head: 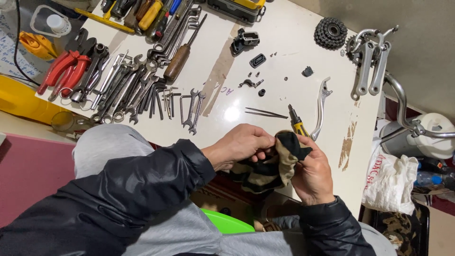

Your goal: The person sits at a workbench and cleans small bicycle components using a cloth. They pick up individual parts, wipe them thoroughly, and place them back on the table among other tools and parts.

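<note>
Our left hand (241, 144) and right hand (310, 173) meet just off the near edge of the white desk (284, 38), both closed on a black-and-tan rag (270, 168). The left pinches the rag's upper end with fingertips; the right cups it from beneath, thumb pressing the bunched black tip. The rag's long axis runs from the right thumb down and leftward, hanging between the two hands, so neither hand is nearer. We cannot tell whether a small part is wrapped inside it. Directly beyond the right hand lie a yellow-handled screwdriver (297, 124) and a silver brake lever (321, 106); beyond the left hand, a row of spanners (137, 90) and red-handled pliers (64, 68).
</note>
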